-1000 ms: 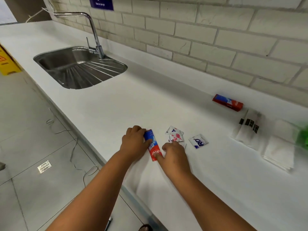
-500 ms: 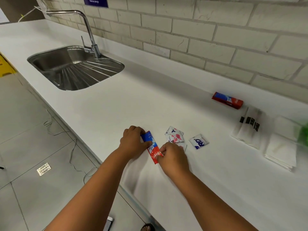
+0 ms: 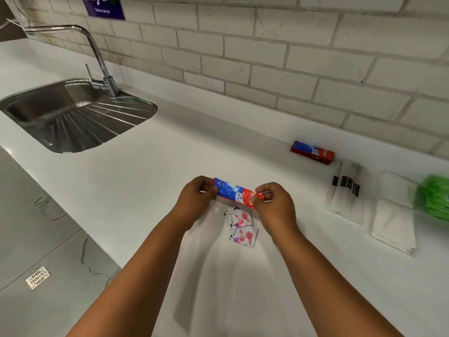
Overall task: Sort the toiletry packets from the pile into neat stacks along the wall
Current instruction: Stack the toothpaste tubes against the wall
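**Head view: toothpaste packet held between both hands**

Head camera shows me both hands raised just above the white table (image 3: 150, 181), sharing one toothpaste packet (image 3: 237, 192). My left hand (image 3: 194, 203) pinches its left end, fingers curled shut on the edge; my right hand (image 3: 274, 205) pinches the right end the same way. The packet is a long, flat sachet, blue with white print over its left half and red over its right, stretched nearly level between the two grips, tilted slightly down to the right.

Near the hands, on the table, lie two small white sachets with pink print (image 3: 240, 226), one overlapping the other's corner.

Far right, close to the brick wall (image 3: 267, 57), a second red and blue toothpaste packet (image 3: 312, 152) lies flat. Right of it sit clear sleeves with black labels (image 3: 346, 188), then a stack of white packets (image 3: 393, 222), and a blurred green bundle (image 3: 435, 198) at the frame edge. These lie in a row along the wall.

A steel sink (image 3: 73, 115) with a tap (image 3: 97, 54) is at far left.
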Tool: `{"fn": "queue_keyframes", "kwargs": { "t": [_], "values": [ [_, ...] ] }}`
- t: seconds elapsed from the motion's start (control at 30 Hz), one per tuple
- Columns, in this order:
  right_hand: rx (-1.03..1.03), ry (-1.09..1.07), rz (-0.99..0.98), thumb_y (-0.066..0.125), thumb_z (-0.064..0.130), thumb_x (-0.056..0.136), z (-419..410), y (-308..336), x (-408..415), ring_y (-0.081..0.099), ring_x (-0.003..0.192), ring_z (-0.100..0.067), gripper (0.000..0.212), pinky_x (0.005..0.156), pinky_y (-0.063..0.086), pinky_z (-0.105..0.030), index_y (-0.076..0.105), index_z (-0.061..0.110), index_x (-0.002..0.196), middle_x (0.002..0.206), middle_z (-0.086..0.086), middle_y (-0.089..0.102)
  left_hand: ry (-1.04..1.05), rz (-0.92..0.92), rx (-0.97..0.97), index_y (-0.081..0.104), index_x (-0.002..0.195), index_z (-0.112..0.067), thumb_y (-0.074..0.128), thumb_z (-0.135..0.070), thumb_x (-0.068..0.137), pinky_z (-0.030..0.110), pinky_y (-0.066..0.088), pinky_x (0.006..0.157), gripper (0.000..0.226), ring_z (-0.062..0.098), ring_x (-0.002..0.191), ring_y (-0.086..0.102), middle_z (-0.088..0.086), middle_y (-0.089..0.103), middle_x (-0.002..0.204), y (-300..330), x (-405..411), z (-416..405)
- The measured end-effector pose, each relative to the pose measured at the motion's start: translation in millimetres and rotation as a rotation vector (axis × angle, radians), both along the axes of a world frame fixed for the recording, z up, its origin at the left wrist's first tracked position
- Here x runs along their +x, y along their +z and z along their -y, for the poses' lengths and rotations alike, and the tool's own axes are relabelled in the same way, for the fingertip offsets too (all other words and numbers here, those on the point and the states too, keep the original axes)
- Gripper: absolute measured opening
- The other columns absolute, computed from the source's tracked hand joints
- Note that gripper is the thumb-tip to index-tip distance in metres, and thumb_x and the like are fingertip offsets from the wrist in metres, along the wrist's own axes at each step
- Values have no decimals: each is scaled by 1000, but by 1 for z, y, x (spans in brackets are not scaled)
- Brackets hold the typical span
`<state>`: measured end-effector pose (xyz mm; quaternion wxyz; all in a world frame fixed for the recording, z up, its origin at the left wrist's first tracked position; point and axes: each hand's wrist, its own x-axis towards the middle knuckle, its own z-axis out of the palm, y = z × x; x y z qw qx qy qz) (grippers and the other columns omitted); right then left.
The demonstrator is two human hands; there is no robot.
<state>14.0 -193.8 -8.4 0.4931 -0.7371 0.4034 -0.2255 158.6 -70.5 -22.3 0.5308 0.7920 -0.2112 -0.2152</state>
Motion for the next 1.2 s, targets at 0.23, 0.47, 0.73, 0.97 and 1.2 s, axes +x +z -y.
{"fn": "queue_keyframes", "kwargs": {
  "t": [0.23,0.47,0.73,0.97,1.2],
  "values": [
    [72,-205,132,70,12,84,67,11,-12,61,79,-10,19,65,52,-26,59,21,97,88,5,62,-104,-85,-76,63,97,-7,65,-11,89,29,52,68,10,19,76,65,8,68,82,13,0,79],
    [-87,-259,75,72,11,81,137,13,-27,59,83,-11,22,65,46,-20,59,18,98,88,11,58,-189,-137,-88,63,104,-2,64,-8,89,26,57,73,16,14,71,67,13,70,90,14,-2,175],
    [-363,-135,-292,73,17,81,218,7,-14,54,102,-20,32,83,38,-19,62,16,111,114,-7,51,-175,-45,-34,58,106,-12,66,-13,88,29,58,76,20,15,79,69,6,69,96,6,7,270],
    [-608,-145,-505,65,30,86,264,-9,3,55,103,-25,28,86,50,-39,62,22,113,111,-8,58,-164,132,52,63,108,-15,66,-17,87,29,53,80,21,17,98,63,2,68,106,-10,23,320],
    [-769,-149,-724,56,39,91,279,-22,13,52,106,-27,32,87,44,-40,58,27,121,115,-7,59,-173,209,82,64,110,-13,65,-18,89,23,46,81,22,17,100,61,3,67,109,-23,30,338]
  ]
}}
